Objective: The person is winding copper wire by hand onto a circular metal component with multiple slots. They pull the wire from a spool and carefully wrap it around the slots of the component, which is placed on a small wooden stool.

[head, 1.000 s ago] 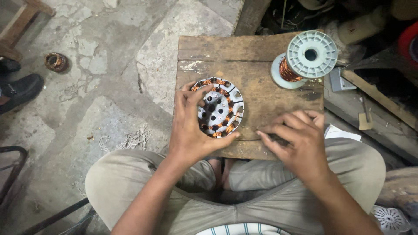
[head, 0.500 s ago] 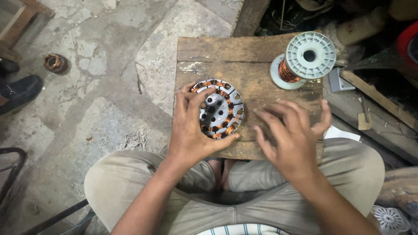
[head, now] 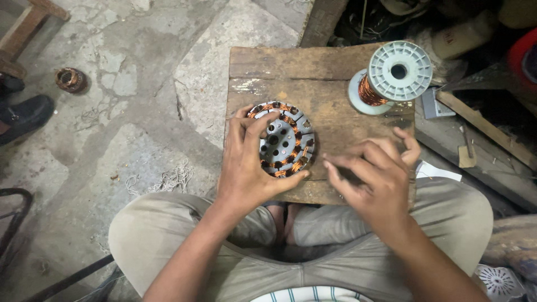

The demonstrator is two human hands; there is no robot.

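Observation:
A round metal stator with copper coils wound around its rim lies on a worn wooden board across my lap. My left hand grips the stator from its left side, fingers over the top and thumb under the near edge. My right hand hovers over the board just right of the stator, fingers curled and pinched together; whether a thin wire runs between them cannot be made out. A grey plastic spool of copper wire stands at the board's far right corner.
Cracked concrete floor lies to the left, with a small copper-wound coil and a black shoe on it. Wooden slats, a grey block and clutter crowd the right side. A white fan grille sits at the lower right.
My right hand has lifted off the board's near right edge and moved left toward the stator, its fingers now pinched. My left hand has kept its hold on the stator.

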